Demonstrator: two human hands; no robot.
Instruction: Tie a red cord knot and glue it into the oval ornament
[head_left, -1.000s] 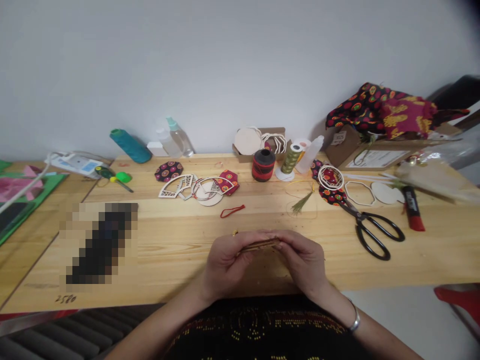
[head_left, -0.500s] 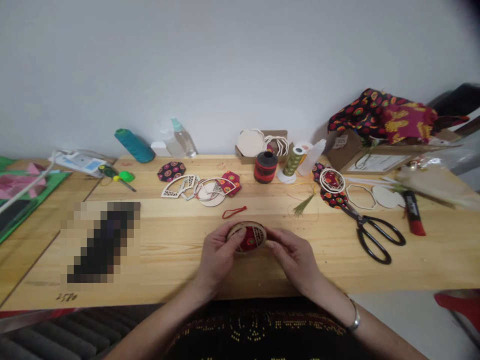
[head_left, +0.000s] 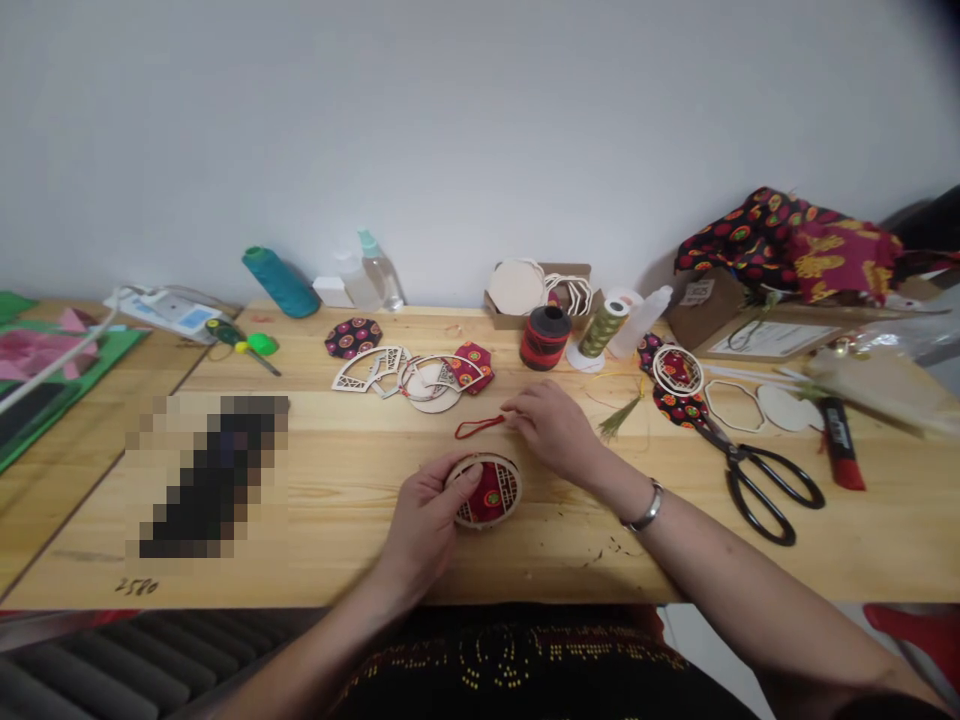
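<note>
My left hand (head_left: 421, 515) grips a round wooden lattice ornament (head_left: 489, 490) with red fabric showing through it, held just above the wooden table (head_left: 352, 480). My right hand (head_left: 551, 428) is stretched forward past it, fingers curled, with its fingertips at the end of a red cord loop (head_left: 478, 427) that lies on the table. I cannot make out whether the fingers pinch the cord. A silver bracelet (head_left: 646, 510) sits on my right wrist.
Behind lie wooden cut-out pieces (head_left: 409, 372), a black-and-red thread spool (head_left: 545, 337), an olive spool (head_left: 604, 328), black scissors (head_left: 757, 473), a red-and-black cutter (head_left: 840, 441), a teal spool (head_left: 279, 283), a bottle (head_left: 376, 272) and a fabric pile (head_left: 795, 240). A blurred dark object (head_left: 214, 480) lies left.
The ornament was edge-on between both hands, then turned face up. My right hand has let go of it and reached forward to the red cord; my left keeps the ornament.
</note>
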